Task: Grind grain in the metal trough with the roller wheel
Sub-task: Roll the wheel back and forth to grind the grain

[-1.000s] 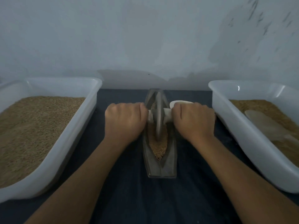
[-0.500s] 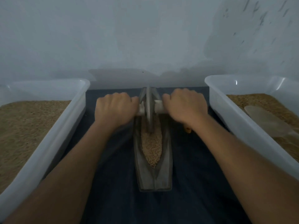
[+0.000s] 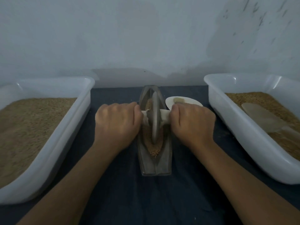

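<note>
A narrow boat-shaped metal trough lies lengthwise on the dark cloth in the middle. Brown grain fills its groove. The grey roller wheel stands upright in the groove, about mid-length. Its pale axle handle sticks out on both sides. My left hand grips the left end of the handle, and my right hand grips the right end. Both fists hide the handle's tips.
A white plastic tub heaped with grain stands at the left. Another white tub at the right holds grain and a pale scoop. A small white dish with a brush lies behind my right hand. A wall rises close behind.
The wheel has rolled back toward me from the trough's far end to its middle, both hands moving with it. The white dish behind my right hand shows again.
</note>
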The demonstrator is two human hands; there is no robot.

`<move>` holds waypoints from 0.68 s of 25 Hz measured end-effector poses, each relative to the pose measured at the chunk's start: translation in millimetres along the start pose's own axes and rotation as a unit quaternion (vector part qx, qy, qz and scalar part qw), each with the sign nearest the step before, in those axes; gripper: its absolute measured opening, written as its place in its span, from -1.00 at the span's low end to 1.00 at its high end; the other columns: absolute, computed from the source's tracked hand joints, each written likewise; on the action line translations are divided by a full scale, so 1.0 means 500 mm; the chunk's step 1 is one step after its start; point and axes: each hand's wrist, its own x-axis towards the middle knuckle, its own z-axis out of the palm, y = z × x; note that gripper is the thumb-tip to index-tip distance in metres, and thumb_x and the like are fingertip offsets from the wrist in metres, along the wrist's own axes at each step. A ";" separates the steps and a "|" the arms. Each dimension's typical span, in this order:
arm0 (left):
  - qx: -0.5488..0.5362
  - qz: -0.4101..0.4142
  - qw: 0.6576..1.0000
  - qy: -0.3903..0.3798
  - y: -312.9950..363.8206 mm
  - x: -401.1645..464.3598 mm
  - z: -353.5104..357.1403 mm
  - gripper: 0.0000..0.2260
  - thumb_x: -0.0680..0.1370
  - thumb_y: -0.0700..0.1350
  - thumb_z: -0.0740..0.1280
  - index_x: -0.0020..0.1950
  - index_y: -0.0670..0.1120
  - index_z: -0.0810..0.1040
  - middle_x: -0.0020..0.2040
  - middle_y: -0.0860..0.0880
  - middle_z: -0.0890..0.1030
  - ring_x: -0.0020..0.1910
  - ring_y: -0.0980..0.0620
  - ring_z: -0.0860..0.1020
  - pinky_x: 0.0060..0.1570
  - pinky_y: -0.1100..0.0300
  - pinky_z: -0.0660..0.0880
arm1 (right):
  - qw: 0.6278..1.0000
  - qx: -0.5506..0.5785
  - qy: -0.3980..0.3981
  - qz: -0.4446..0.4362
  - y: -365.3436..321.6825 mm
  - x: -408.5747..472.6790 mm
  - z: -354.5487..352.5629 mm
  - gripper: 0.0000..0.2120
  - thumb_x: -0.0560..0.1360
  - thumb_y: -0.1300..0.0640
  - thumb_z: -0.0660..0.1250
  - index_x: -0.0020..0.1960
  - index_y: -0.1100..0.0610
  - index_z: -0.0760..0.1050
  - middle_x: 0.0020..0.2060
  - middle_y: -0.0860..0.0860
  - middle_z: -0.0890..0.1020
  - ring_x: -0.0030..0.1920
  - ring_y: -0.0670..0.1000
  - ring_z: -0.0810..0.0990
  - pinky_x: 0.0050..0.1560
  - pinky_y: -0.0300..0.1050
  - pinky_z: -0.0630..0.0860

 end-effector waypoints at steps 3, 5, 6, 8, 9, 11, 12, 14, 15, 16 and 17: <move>-0.021 -0.018 0.999 0.026 0.000 -0.010 -0.014 -0.64 0.71 -0.02 0.06 -0.29 0.04 0.32 -0.44 0.10 0.31 -0.49 0.03 0.29 -0.38 0.04 0.30 | 0.999 0.025 0.037 -0.027 0.007 -0.024 -0.007 -0.56 0.66 0.04 0.06 -0.38 0.05 0.34 -0.48 -0.05 0.38 -0.52 0.03 0.30 -0.50 -0.14 0.20; 0.032 0.005 0.999 0.014 0.002 0.000 -0.007 -0.69 0.66 -0.12 0.10 -0.30 -0.01 0.32 -0.45 0.09 0.28 -0.52 0.03 0.24 -0.45 0.13 0.20 | 1.000 0.013 0.024 -0.015 0.002 0.000 0.000 -0.53 0.64 0.01 0.04 -0.44 0.02 0.30 -0.53 -0.06 0.35 -0.56 0.02 0.27 -0.47 -0.19 0.16; 0.068 0.024 0.997 -0.011 -0.003 0.014 0.002 -0.74 0.61 -0.18 0.14 -0.28 -0.05 0.31 -0.44 0.07 0.24 -0.51 0.02 0.22 -0.46 0.18 0.14 | 1.000 -0.003 0.010 -0.003 -0.001 0.021 0.010 -0.51 0.62 -0.01 0.03 -0.47 0.03 0.28 -0.56 -0.06 0.32 -0.57 0.00 0.23 -0.45 -0.21 0.12; 0.077 0.034 0.993 -0.087 -0.016 0.064 0.030 -0.84 0.59 -0.15 0.12 -0.20 -0.06 0.31 -0.36 0.02 0.25 -0.41 -0.07 0.37 -0.40 0.17 0.14 | 0.997 -0.050 -0.059 0.025 0.009 0.073 0.042 -0.50 0.58 -0.10 -0.04 -0.46 0.05 0.33 -0.51 -0.03 0.33 -0.50 -0.01 0.21 -0.40 -0.12 0.10; 0.061 0.017 0.992 -0.112 -0.029 0.101 0.047 -0.83 0.61 -0.07 0.04 -0.14 -0.03 0.33 -0.29 -0.01 0.30 -0.28 -0.14 0.47 -0.36 0.11 0.19 | 0.992 -0.053 -0.105 0.037 0.019 0.105 0.057 -0.49 0.56 -0.15 -0.07 -0.41 0.05 0.38 -0.46 0.00 0.37 -0.46 0.01 0.25 -0.37 -0.07 0.13; -0.003 -0.038 0.982 -0.184 -0.053 0.169 0.069 -0.69 0.56 0.06 -0.10 -0.07 -0.02 0.38 -0.13 -0.06 0.43 -0.11 -0.19 0.49 -0.18 0.02 0.28 | 0.979 -0.025 -0.195 0.060 0.035 0.166 0.082 -0.46 0.52 -0.22 -0.10 -0.32 0.08 0.46 -0.37 0.06 0.48 -0.37 0.09 0.41 -0.32 -0.04 0.23; -0.027 -0.056 0.972 -0.225 -0.061 0.190 0.083 -0.63 0.53 0.11 -0.12 -0.04 -0.04 0.41 -0.08 -0.08 0.46 -0.09 -0.18 0.46 -0.12 -0.02 0.28 | 0.971 -0.009 -0.231 0.065 0.039 0.191 0.092 -0.46 0.51 -0.23 -0.08 -0.29 0.09 0.49 -0.34 0.08 0.53 -0.32 0.12 0.48 -0.30 -0.04 0.29; -0.077 -0.095 0.960 -0.251 -0.071 0.208 0.104 -0.59 0.52 0.15 -0.09 -0.03 -0.07 0.43 -0.04 -0.10 0.48 -0.10 -0.15 0.42 -0.07 -0.04 0.29 | 0.964 0.006 -0.260 0.062 0.036 0.227 0.104 -0.47 0.49 -0.25 -0.04 -0.29 0.09 0.50 -0.32 0.09 0.57 -0.28 0.15 0.54 -0.27 -0.03 0.35; -0.094 -0.114 0.960 -0.240 -0.073 0.199 0.107 -0.62 0.56 0.14 -0.05 -0.06 -0.08 0.42 -0.06 -0.10 0.48 -0.14 -0.14 0.42 -0.08 -0.03 0.29 | 0.965 0.000 -0.254 0.061 0.028 0.233 0.100 -0.47 0.48 -0.26 -0.04 -0.30 0.09 0.50 -0.33 0.09 0.57 -0.29 0.14 0.54 -0.27 -0.04 0.35; -0.088 -0.126 0.963 -0.222 -0.070 0.182 0.103 -0.67 0.61 0.10 0.00 -0.10 -0.09 0.40 -0.11 -0.08 0.48 -0.20 -0.11 0.40 -0.12 -0.01 0.29 | 0.971 -0.010 -0.233 0.059 0.021 0.229 0.094 -0.46 0.48 -0.26 -0.03 -0.32 0.10 0.50 -0.37 0.08 0.55 -0.33 0.13 0.52 -0.31 -0.07 0.32; -0.058 -0.117 0.975 -0.182 -0.064 0.162 0.096 -0.73 0.65 0.05 0.05 -0.13 -0.09 0.36 -0.18 -0.05 0.44 -0.25 -0.08 0.37 -0.18 0.02 0.28 | 0.979 -0.020 -0.199 0.052 0.015 0.215 0.088 -0.46 0.49 -0.25 -0.03 -0.36 0.10 0.47 -0.42 0.06 0.51 -0.38 0.10 0.47 -0.35 -0.10 0.24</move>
